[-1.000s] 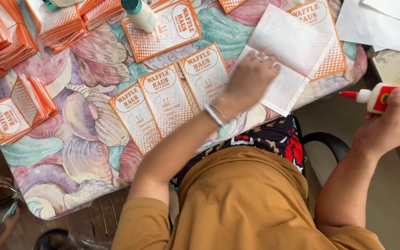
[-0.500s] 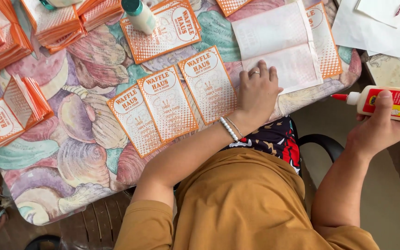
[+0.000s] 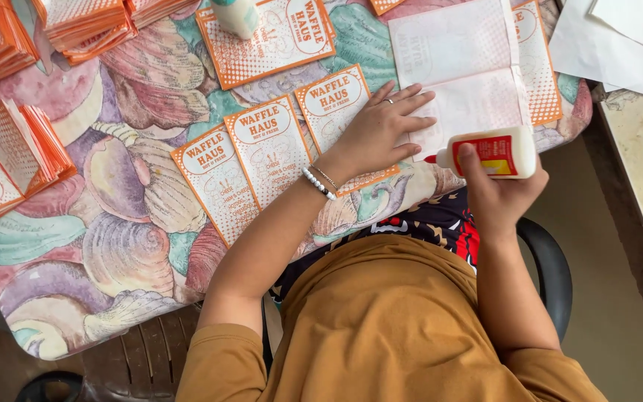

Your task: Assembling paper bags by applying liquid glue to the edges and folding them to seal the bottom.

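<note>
A white plastic glue bottle with a red label (image 3: 489,152) is being gripped around its body by the right hand (image 3: 496,195), fingers closed, red nozzle pointing at an unfolded white paper sheet (image 3: 466,71) on the shell-patterned tablecloth (image 3: 113,246). The sheet (thin, limp, easily creased) is being pinned by the left hand (image 3: 381,130), which is lying flat, fingers spread, holding nothing
</note>
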